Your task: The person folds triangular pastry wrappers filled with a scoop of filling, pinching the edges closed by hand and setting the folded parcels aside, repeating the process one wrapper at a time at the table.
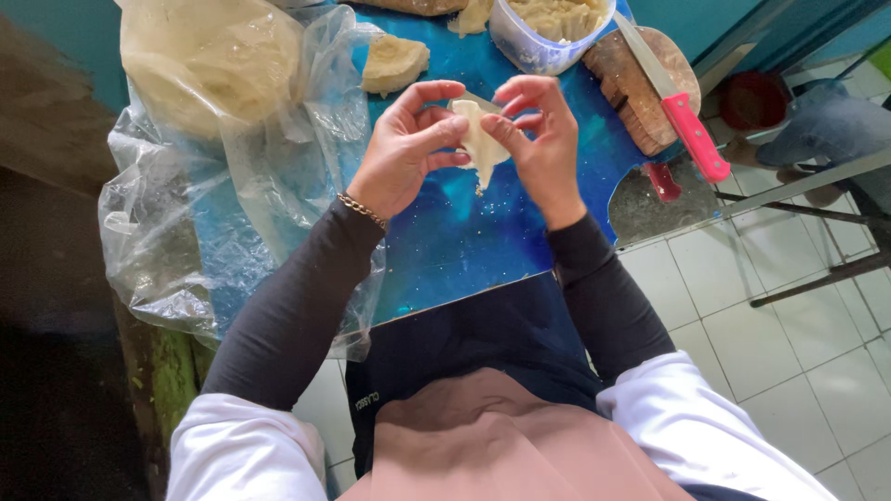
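Both hands pinch one pale, soft folded dough sheet [481,139] | left hand [404,148] | right hand [541,139] | above glossy blue tabletop [464,232] | pink-handled knife [673,93] on wooden board [631,79]

A knife with a pink handle [682,111] is lying across a wooden chopping board [640,79] to my right. Beside it a clear plastic tub [538,42] is holding pale filling. Crumpled clear plastic bags [213,158] are spreading over the blue table [464,232] on my left.

Soft daylight, sharp, dim left edge
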{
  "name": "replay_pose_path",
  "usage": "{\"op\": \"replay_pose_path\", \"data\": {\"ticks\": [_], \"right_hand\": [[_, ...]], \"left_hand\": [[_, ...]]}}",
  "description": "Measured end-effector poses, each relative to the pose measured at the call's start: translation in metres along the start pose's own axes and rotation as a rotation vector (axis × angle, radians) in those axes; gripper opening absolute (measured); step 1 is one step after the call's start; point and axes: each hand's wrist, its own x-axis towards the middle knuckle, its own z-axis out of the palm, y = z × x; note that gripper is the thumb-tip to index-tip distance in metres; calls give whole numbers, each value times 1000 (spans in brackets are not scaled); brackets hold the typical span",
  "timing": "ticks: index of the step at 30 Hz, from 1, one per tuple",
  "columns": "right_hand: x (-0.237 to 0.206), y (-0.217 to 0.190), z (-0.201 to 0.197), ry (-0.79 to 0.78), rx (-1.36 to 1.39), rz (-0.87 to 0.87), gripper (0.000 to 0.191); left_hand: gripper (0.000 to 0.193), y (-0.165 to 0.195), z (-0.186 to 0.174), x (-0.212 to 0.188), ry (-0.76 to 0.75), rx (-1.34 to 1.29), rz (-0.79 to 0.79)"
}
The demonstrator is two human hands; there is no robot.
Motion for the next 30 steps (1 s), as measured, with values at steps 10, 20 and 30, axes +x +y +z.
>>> {"op": "replay_pose_path", "data": {"ticks": [10,20,30], "right_hand": [[-9,1,0,-246,115,95,25],[-8,10,-1,-68,206,175,7],[-9,8,-2,-55,226,163,11]], "left_hand": [[32,-5,-12,6,140,-89,-14],[49,-1,8,0,60,28,23],[28,3,14,-4,21,159,-9]]}}
